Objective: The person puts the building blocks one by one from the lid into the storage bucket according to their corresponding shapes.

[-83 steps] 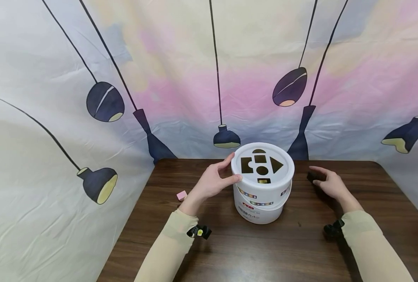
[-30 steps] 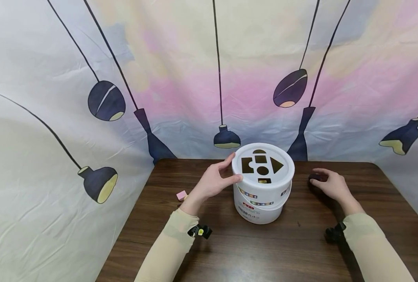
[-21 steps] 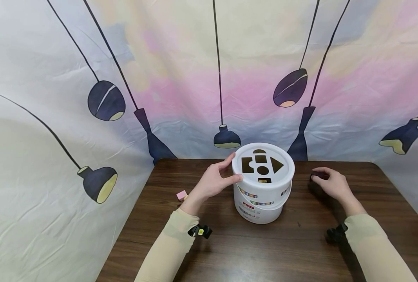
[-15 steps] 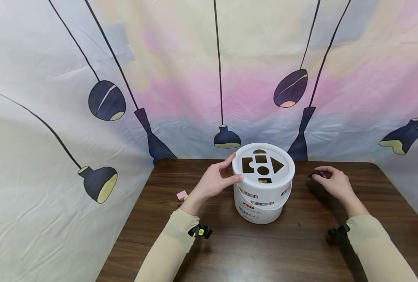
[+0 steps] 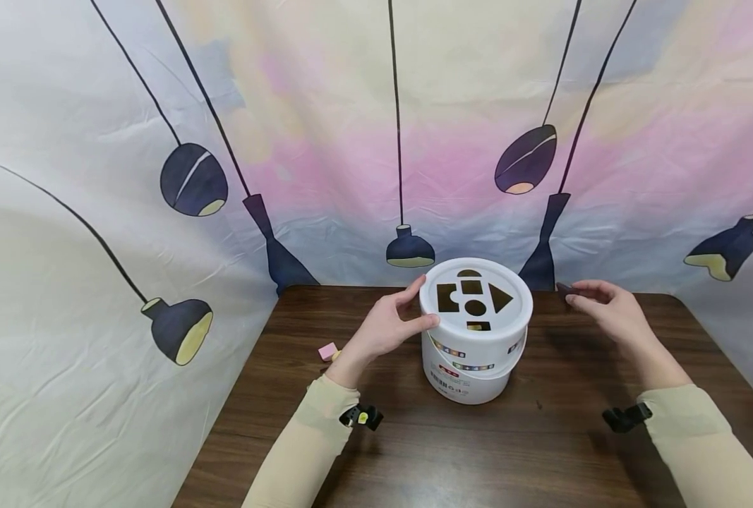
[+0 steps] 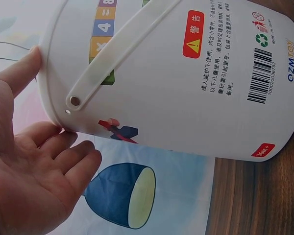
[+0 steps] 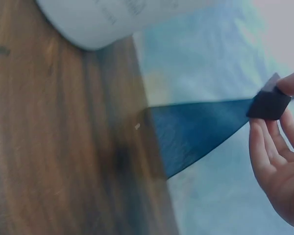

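A white toy bucket (image 5: 471, 388) stands upright on the table, its lid (image 5: 517, 300) cut with several dark shape holes, among them a triangle, a circle and a square. My left hand (image 5: 385, 326) rests spread at the left of the lid's rim. In the left wrist view its thumb and a finger touch the rim, while the other fingers are loosely bent beside it. Right of the bucket, my right hand (image 5: 614, 314) pinches a small dark block (image 7: 270, 104) with angled faces between thumb and fingers, raised above the tabletop near its back edge.
A pink block (image 5: 327, 351) lies on the brown wooden table (image 5: 440, 458) left of the bucket, beside a yellow piece partly hidden by my left wrist. The bucket's white handle (image 6: 127, 54) hangs down its side. A printed cloth (image 5: 325, 141) with lamp drawings hangs behind the table.
My right hand has taken hold of the dark block and lifted it off the table, away from me. My left hand stays at the lid's rim, and the bucket stands where it was.
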{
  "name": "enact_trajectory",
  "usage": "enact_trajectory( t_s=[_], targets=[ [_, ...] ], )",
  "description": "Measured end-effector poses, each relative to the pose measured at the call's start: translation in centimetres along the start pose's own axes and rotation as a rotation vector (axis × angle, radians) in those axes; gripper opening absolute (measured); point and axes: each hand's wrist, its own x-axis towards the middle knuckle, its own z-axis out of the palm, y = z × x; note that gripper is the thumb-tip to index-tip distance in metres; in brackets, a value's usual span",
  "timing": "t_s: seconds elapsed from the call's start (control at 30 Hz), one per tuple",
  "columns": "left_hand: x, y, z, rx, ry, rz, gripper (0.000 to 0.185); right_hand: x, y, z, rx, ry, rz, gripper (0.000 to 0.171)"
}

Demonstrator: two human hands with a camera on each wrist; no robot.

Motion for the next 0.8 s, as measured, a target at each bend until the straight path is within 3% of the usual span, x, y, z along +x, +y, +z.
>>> enact_trajectory(
  t_s=[0.17,0.37,0.67,0.8],
  targets=[
    [0.0,0.0,0.0,-0.005,0.000,0.004,0.083,-0.3,-2.4,-0.4,0.126,-0.098,-0.047,0.062],
    [0.0,0.0,0.0,0.006,0.002,0.007,0.083,-0.3,-4.1,-0.7,0.272,-0.222,-0.020,0.070],
    [0.0,-0.1,0.1,0.010,0.008,-0.001,0.083,-0.2,-6.2,0.0,0.539,-0.314,-0.092,0.050],
    [0.0,-0.1,0.1,0.010,0.007,-0.004,0.084,-0.2,-7.2,0.3,0.547,-0.341,-0.124,0.046]
  ],
)
